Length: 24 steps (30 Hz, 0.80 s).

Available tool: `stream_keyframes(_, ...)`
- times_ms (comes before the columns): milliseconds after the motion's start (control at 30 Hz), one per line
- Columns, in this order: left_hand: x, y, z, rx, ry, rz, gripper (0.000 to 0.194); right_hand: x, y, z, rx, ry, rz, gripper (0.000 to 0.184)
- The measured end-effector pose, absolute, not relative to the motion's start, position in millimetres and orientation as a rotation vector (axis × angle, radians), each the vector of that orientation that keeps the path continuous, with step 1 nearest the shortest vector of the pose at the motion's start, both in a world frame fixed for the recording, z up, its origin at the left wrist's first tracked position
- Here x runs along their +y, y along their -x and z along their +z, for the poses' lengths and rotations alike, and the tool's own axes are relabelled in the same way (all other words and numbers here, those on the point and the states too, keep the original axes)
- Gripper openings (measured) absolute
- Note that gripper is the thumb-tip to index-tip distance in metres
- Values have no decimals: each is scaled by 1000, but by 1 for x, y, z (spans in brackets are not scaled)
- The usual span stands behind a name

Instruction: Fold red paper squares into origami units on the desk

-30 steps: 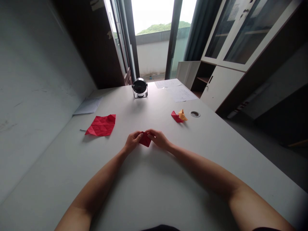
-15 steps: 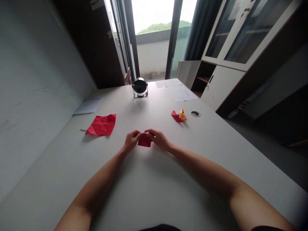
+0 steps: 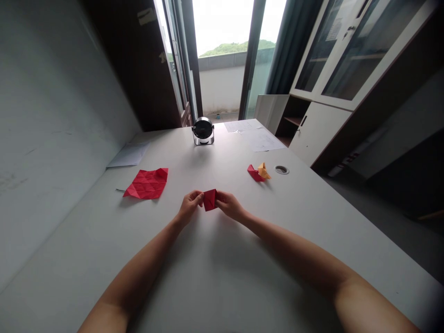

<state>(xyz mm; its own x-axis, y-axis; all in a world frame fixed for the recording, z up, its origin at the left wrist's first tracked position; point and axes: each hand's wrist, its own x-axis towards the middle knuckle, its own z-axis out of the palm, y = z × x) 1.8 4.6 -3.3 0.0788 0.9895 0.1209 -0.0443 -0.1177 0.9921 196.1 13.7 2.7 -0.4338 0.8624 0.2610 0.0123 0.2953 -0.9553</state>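
Note:
A small folded red paper (image 3: 209, 199) is pinched between both hands over the middle of the white table (image 3: 222, 273). My left hand (image 3: 190, 206) grips its left edge with closed fingers. My right hand (image 3: 229, 205) grips its right edge, fingers curled. The paper stands slightly raised off the table surface.
A creased flat red sheet (image 3: 147, 183) lies to the left. A red folded figure (image 3: 254, 173) and an orange one (image 3: 264, 170) sit to the right, beside a round cable hole (image 3: 281, 169). A small fan (image 3: 203, 131) and white papers (image 3: 253, 134) lie at the far end.
The red paper has been turned and lifted a little between the fingers; both hands stayed in the same place. The camera tilted slightly.

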Motion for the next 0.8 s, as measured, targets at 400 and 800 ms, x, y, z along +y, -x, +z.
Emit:
stream_keyframes(400,-10,-15,9,1007,-1562,1166,29,7,-199,14,-1817,1001,751,16)
stream_keyframes(800,-2,-3,6,873,-1254,1273,35,15,-200,13,-1739,773,1266,31)
